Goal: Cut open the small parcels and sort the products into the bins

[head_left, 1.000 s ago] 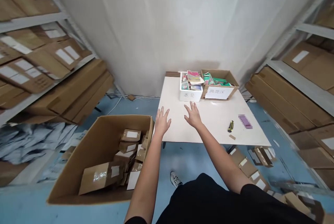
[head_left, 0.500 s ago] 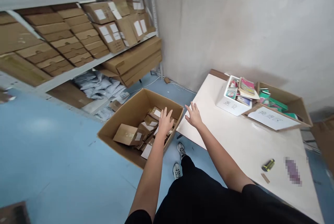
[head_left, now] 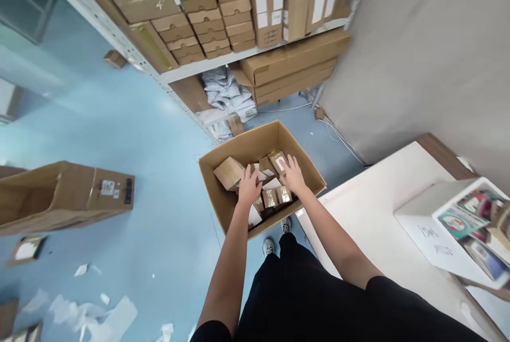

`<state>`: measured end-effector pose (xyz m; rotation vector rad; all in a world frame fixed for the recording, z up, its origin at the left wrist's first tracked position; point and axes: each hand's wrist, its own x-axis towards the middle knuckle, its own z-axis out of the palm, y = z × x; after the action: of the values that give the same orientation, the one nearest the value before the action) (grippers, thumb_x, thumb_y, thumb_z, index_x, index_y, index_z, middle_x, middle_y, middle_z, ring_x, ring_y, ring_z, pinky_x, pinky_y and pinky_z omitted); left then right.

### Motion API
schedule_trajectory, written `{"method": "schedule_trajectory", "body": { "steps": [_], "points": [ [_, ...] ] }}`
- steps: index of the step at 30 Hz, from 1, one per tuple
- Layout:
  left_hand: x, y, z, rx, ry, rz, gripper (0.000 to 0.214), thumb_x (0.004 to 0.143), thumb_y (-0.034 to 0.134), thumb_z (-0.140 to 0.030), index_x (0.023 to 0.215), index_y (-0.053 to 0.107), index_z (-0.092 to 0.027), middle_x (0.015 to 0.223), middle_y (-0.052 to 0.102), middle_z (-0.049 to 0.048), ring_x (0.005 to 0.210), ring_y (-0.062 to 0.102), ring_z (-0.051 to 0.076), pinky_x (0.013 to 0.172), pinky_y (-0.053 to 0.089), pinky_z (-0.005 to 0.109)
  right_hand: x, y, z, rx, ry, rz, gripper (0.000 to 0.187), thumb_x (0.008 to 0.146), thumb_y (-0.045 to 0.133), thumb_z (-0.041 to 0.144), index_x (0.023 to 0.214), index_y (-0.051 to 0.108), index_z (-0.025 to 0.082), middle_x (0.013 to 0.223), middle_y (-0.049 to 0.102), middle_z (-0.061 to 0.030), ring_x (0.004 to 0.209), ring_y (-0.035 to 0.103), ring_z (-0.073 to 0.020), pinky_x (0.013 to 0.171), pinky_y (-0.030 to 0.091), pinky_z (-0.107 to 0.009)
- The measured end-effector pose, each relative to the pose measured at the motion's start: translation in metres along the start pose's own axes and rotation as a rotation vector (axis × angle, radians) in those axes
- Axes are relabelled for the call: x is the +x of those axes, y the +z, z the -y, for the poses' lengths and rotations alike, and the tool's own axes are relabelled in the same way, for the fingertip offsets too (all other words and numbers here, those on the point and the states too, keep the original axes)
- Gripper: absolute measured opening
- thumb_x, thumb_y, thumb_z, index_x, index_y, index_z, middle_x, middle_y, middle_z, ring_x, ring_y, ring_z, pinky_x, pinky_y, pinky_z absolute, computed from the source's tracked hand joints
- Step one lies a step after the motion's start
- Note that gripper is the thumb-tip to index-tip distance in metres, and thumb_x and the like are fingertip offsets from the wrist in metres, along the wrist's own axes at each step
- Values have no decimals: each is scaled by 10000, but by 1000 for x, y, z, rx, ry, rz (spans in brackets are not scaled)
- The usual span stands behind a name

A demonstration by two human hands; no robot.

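A large cardboard box (head_left: 215, 193) with its top open stands on the floor in front of me, loosely filled with several small brown cartons. My left hand (head_left: 250, 187) reaches over its middle, fingers spread, beside a larger tilted carton (head_left: 229, 173). On the right side of the box, my right hand (head_left: 294, 176) is spread above or against a small labelled carton (head_left: 277, 160); whether it touches I cannot tell. Taped little cartons (head_left: 270, 198) lie between the two hands. Neither hand grips anything.
A metal rack (head_left: 199, 68) of stacked cartons stands ahead, grey plastic bags (head_left: 227, 90) on its low shelf. To the right is a white table (head_left: 366, 209) carrying a white box (head_left: 430, 236) of small goods. An open carton (head_left: 71, 193) and paper scraps (head_left: 111, 321) lie on the floor at left.
My view has turned left, bringing more floor and the open carton into sight. My right hand has moved from beside the table's edge to over the box's contents. Both hands remain spread.
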<state>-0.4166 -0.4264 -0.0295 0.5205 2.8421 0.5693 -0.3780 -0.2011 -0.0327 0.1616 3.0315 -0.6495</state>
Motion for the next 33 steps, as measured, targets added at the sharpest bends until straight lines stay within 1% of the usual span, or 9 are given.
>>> {"method": "schedule_trajectory", "body": {
  "steps": [5, 9, 14, 19, 22, 26, 29, 31, 33],
  "points": [
    [-16, 7, 37, 25, -146, -9, 626, 948, 587, -286, 1559, 476, -212, 1711, 316, 165, 1585, 264, 395, 1214, 396, 575, 39, 29, 10, 30, -88, 79, 711, 908, 643, 237, 1592, 449, 232, 1733, 228, -144, 1596, 180, -398, 1200, 366, -581],
    [-32, 21, 68, 10, -239, -19, 636, 942, 607, -298, 1559, 476, -218, 1698, 345, 158, 1576, 293, 381, 1233, 384, 559, 58, 59, 15, 28, -140, 135, 711, 907, 643, 244, 1592, 452, 233, 1726, 251, -133, 1597, 184, -391, 1219, 339, -591],
    [-42, 52, 95, -55, -333, 56, 648, 938, 621, -295, 1564, 472, -220, 1719, 305, 152, 1570, 305, 388, 1223, 398, 550, 65, 88, 19, -30, -98, 229, 721, 912, 645, 238, 1602, 433, 217, 1729, 240, -138, 1597, 186, -384, 1229, 332, -569],
    [-35, 91, 113, -140, -331, 182, 670, 939, 632, -291, 1579, 454, -208, 1735, 267, 154, 1572, 305, 377, 1226, 394, 518, 62, 114, 15, -74, -29, 278, 724, 913, 646, 237, 1604, 428, 253, 1733, 238, -123, 1588, 217, -378, 1194, 392, -548],
    [-28, 118, 128, -182, -307, 245, 690, 925, 654, -278, 1582, 451, -214, 1738, 260, 155, 1573, 308, 363, 1229, 389, 504, 57, 138, 7, -93, -7, 287, 710, 916, 633, 239, 1599, 438, 248, 1730, 248, -121, 1584, 230, -370, 1202, 383, -542],
    [-19, 162, 149, -232, -292, 308, 691, 917, 659, -270, 1576, 457, -235, 1737, 261, 153, 1560, 340, 359, 1189, 440, 496, 49, 185, -9, -117, 31, 319, 684, 933, 590, 221, 1600, 436, 214, 1725, 253, -145, 1579, 241, -353, 1212, 366, -533],
    [-13, 205, 160, -260, -303, 387, 703, 913, 667, -282, 1580, 449, -233, 1729, 275, 166, 1534, 389, 361, 1162, 469, 484, 43, 227, -21, -154, 91, 399, 700, 921, 591, 186, 1602, 424, 200, 1727, 246, -161, 1584, 233, -351, 1221, 346, -538],
    [-11, 237, 166, -269, -304, 465, 721, 900, 681, -268, 1580, 444, -221, 1719, 292, 185, 1517, 419, 363, 1150, 475, 477, 41, 257, -29, -163, 125, 465, 723, 896, 618, 166, 1594, 432, 197, 1724, 258, -167, 1584, 235, -361, 1225, 337, -545],
    [-10, 271, 172, -272, -303, 549, 747, 875, 705, -250, 1575, 445, -218, 1708, 313, 200, 1484, 468, 365, 1136, 483, 469, 40, 287, -37, -154, 166, 536, 748, 875, 646, 158, 1591, 436, 198, 1717, 278, -170, 1579, 250, -371, 1214, 357, -541]
  ]
}}
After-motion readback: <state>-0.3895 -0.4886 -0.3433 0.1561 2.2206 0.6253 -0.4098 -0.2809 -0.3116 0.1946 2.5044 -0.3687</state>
